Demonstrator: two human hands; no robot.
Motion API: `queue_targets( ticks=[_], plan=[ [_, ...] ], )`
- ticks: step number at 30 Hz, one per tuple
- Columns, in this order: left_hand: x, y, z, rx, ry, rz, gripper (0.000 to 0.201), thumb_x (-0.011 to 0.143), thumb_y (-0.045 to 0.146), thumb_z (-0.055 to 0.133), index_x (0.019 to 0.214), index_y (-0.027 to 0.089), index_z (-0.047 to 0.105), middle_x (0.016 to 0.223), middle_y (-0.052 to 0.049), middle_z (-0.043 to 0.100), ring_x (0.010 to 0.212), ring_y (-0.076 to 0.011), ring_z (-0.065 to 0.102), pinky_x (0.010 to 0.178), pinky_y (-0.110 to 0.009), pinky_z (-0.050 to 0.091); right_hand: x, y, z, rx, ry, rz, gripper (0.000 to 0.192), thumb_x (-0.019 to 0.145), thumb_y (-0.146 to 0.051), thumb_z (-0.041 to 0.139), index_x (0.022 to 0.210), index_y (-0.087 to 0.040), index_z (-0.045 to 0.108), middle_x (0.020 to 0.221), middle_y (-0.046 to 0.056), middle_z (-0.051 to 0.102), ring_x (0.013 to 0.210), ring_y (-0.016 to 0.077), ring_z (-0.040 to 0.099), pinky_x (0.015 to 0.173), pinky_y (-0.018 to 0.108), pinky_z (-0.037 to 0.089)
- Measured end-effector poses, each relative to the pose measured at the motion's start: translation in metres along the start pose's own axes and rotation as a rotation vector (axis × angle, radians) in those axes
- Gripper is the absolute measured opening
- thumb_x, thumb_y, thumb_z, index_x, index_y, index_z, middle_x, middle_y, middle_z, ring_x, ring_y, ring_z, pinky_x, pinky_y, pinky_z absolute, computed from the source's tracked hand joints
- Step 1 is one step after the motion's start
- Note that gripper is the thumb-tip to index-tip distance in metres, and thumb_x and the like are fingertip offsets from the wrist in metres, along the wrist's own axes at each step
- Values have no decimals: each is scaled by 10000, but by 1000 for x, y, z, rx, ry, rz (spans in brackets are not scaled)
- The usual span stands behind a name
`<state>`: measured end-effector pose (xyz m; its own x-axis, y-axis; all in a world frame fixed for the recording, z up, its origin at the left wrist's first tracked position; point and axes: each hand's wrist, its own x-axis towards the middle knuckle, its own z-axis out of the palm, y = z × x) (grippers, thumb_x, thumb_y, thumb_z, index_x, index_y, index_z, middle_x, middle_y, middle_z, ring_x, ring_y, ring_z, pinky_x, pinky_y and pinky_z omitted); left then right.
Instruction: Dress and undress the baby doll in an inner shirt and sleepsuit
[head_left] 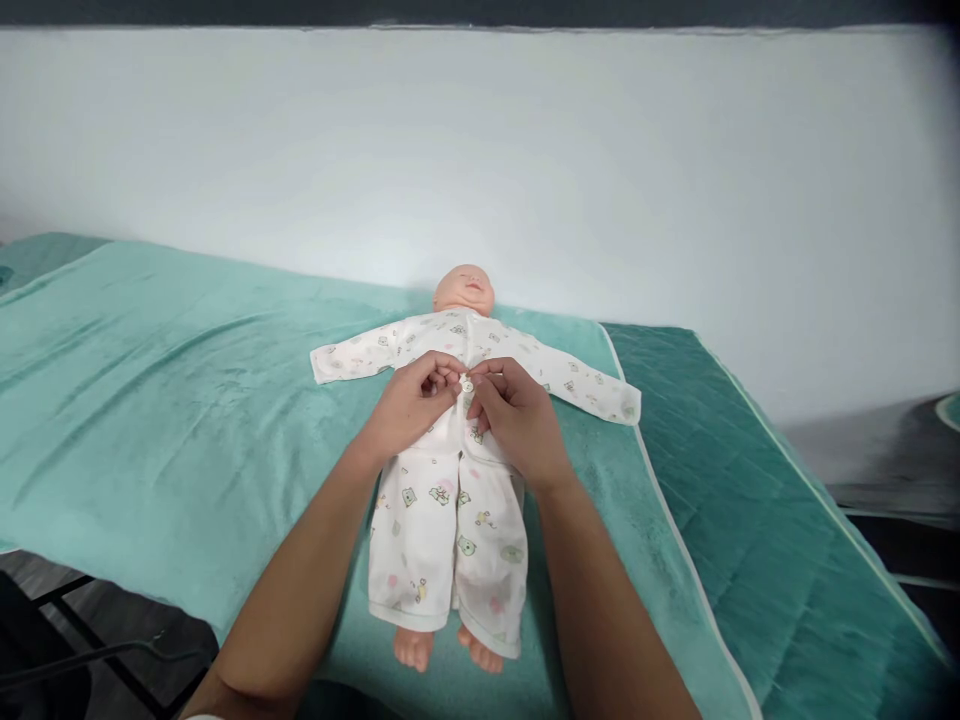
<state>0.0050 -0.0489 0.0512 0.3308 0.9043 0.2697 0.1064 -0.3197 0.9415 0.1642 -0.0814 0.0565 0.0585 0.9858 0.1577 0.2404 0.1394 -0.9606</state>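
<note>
A baby doll [465, 290] lies on its back, head toward the wall, dressed in a white printed shirt [577, 380] and matching trousers [420, 530]. Both of the shirt's sleeves stretch out to the sides. At the middle of the chest, my left hand [420, 400] pinches the shirt's front edge from the left. My right hand [517, 410] pinches the same front opening from the right, thumb and fingers closed on the cloth. A small pale button [466, 384] shows between my fingertips. The doll's bare feet [412, 648] stick out below the trouser legs.
A light green blanket [187, 400] lies under the doll, with some wrinkles on the left. Darker green quilted padding [750, 520] shows on the right. Behind stands a white wall [480, 150]. Black metal bars [97, 650] are at the lower left, below the blanket's edge.
</note>
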Motion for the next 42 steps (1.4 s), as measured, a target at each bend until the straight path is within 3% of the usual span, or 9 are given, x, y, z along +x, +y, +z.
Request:
queue_targets(
  ticks=[7, 12, 16, 21, 25, 29, 34, 38, 42],
  plan=[
    [2, -6, 0, 95, 116, 139, 258, 840, 153, 647, 1087, 226, 636, 1046, -30, 583, 855, -122, 541, 770, -251, 435, 0, 7, 7, 68, 175, -86, 158, 908, -381, 609, 917, -225, 630, 590, -67, 541, 477, 90, 454, 501, 236, 380],
    [3, -5, 0, 149, 167, 140, 205, 839, 134, 630, 1026, 216, 637, 1043, -28, 590, 878, -124, 555, 764, -243, 437, 0, 11, 9, -61, 373, -235, 121, 919, -321, 571, 907, -229, 649, 777, -5, 615, 705, 141, 563, 645, 277, 455],
    [3, -6, 0, 213, 213, 127, 168, 862, 145, 589, 1004, 215, 646, 1067, -39, 617, 946, -147, 576, 795, -256, 462, 2, 13, 6, -209, 397, -383, 129, 932, -285, 526, 936, -247, 649, 989, 55, 636, 922, 198, 607, 779, 350, 514],
    [5, -14, -4, 425, 253, 252, 216, 916, 147, 517, 1042, 228, 673, 1236, -57, 643, 1224, -199, 536, 1089, -386, 409, 6, 20, 4, -327, 311, -460, 239, 952, -311, 521, 1159, -270, 634, 1306, 85, 597, 1282, 244, 515, 1084, 486, 444],
    [13, -32, -19, 573, 302, 288, 328, 928, 96, 431, 1105, 226, 674, 1331, -56, 637, 1362, -204, 464, 1168, -428, 358, 12, 34, -2, -301, 220, -398, 372, 974, -409, 520, 1320, -283, 578, 1469, 69, 522, 1393, 225, 438, 1183, 487, 350],
    [18, -55, -34, 860, 329, 65, 497, 892, 44, 378, 1300, 212, 607, 1478, -71, 545, 1482, -249, 336, 1210, -509, 286, 27, 57, -18, -330, 241, -283, 502, 1001, -533, 404, 1406, -261, 525, 1531, 86, 469, 1452, 237, 371, 1214, 508, 282],
    [18, -70, -44, 1082, 312, -132, 663, 851, 82, 434, 1499, 221, 417, 1616, -86, 355, 1526, -296, 236, 1233, -617, 152, 39, 88, -39, -609, 303, -136, 603, 1008, -559, 268, 1457, -211, 471, 1571, 144, 410, 1493, 300, 293, 1190, 627, 193],
    [10, -73, -67, 1172, 340, -234, 655, 870, 90, 402, 1516, 198, 389, 1600, -116, 378, 1516, -291, 255, 1224, -615, 182, 24, 103, -64, -831, 351, 25, 643, 989, -524, 297, 1497, -149, 420, 1609, 185, 331, 1513, 348, 238, 1177, 657, 178],
    [1, -79, -98, 1210, 275, -320, 650, 909, 60, 274, 1541, 188, 350, 1604, -134, 368, 1513, -279, 274, 1198, -636, 218, -5, 110, -96, -990, 372, 205, 674, 980, -523, 299, 1521, -132, 390, 1610, 203, 319, 1503, 360, 261, 1182, 625, 203]
  ],
)
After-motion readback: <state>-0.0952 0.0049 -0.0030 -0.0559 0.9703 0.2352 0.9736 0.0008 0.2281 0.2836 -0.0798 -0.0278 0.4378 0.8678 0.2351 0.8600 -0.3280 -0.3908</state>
